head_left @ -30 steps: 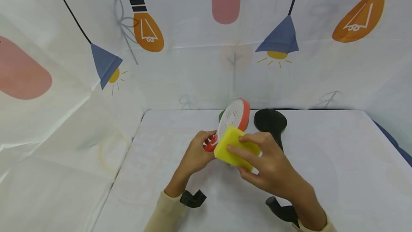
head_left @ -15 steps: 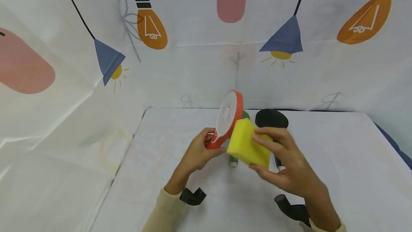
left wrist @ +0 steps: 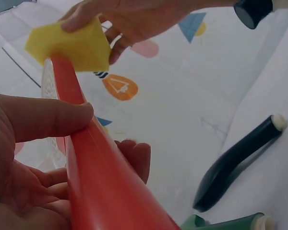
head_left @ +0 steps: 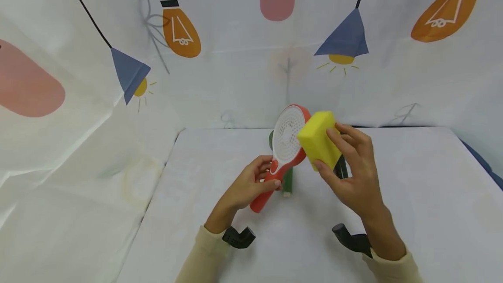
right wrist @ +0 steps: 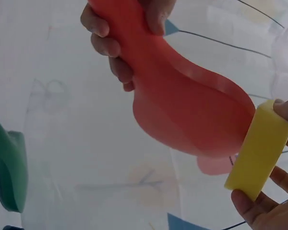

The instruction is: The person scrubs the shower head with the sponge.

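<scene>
My left hand (head_left: 249, 187) grips a red shower head (head_left: 288, 134) by its handle, thumb across the handle. The head is raised, its white perforated face turned toward the head camera. My right hand (head_left: 361, 174) pinches a yellow sponge (head_left: 320, 141) between thumb and fingers. In the right wrist view the sponge (right wrist: 259, 151) lies against the outer edge of the red head (right wrist: 192, 110). Behind the held one, a green shower head (head_left: 288, 182) lies on the table, partly covered. A black shower head (left wrist: 235, 165) lies beside it, mostly hidden behind the sponge and right hand in the head view.
The white-covered table (head_left: 212, 156) meets a white cloth backdrop (head_left: 235, 77) printed with lamps and bulbs at its far edge. Another stretch of cloth borders the table on the left. Black curved devices (head_left: 239, 237) are strapped to both wrists.
The sponge has moved from the white face to the head's right edge, up and right. My left hand has turned the shower head more upright, bringing its handle end into view.
</scene>
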The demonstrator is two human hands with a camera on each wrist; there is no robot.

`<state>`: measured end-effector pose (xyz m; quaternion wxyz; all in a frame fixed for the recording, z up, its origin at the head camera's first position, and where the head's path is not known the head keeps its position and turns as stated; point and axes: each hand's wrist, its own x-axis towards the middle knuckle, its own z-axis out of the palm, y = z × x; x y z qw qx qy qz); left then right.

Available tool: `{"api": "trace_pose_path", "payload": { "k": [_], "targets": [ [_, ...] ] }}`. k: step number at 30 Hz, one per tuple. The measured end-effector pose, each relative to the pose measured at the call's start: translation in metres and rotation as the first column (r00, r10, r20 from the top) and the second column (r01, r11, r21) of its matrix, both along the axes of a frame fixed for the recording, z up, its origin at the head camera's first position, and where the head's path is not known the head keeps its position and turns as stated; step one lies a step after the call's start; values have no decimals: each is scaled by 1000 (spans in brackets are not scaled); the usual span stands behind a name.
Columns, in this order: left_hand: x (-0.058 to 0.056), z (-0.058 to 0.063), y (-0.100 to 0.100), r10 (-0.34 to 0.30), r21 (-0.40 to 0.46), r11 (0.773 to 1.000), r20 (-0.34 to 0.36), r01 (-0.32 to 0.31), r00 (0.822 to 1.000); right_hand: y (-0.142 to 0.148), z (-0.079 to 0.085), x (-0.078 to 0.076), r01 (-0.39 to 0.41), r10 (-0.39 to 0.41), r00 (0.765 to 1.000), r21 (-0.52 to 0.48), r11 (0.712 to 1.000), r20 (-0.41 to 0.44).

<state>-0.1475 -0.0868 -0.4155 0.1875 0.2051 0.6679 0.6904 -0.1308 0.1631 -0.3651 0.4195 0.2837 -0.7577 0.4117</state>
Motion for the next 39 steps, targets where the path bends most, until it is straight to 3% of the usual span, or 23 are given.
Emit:
{"api": "trace_pose_path", "payload": {
  "k": [3,8,15,21,25,28,34,39],
  "targets": [
    [0,0,3,-13,67,998,33,11,999,-2,-1,-5,-33,33,999,27,999,9],
    [4,-2,3,23,144,989,93,-36,995,-10,-6,-6,-13,11,1000,95,995,12],
    [6,-2,3,23,254,965,151,-61,988,-22,-16,-4,27,-6,995,224,974,-95],
    [7,3,2,-8,307,951,167,-44,986,-26,-23,-6,66,-15,985,297,953,-169],
    [7,6,2,-20,323,946,158,-32,987,-26,-25,-3,62,-2,986,350,935,-169],
    [7,6,1,-12,355,934,128,-34,992,-27,-26,-3,7,45,991,383,924,-125],
    [7,8,-3,26,396,917,57,-47,998,-28,-24,-2,-155,146,988,389,908,53],
    [8,12,-5,151,337,930,7,-145,988,-27,-23,0,-256,202,962,345,903,186]
  ]
}}
